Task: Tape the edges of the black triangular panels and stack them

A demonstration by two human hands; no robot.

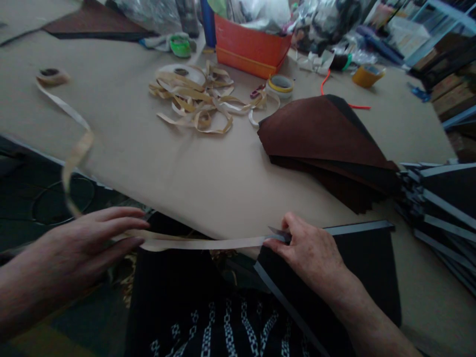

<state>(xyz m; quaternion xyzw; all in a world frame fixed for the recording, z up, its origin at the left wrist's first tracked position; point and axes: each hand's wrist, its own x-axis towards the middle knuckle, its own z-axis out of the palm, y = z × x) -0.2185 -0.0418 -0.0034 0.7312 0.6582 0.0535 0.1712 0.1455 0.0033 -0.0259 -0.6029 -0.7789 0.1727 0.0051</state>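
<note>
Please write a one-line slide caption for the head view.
Right hand pinches a pale strip at the edge of a dark sheet; left hand rests on the strip; loose strips lie beyond.

A tan-covered table [193, 168] stretches ahead of both hands. Beyond the left hand [85, 238] lies a heap of curled beige strips [197, 101], with an orange box [251, 47] behind it. Just beyond the right hand [308, 253] lies a fan of brown sheets [320, 134], and to that hand's right are stacked dark panels [442, 198].
</note>
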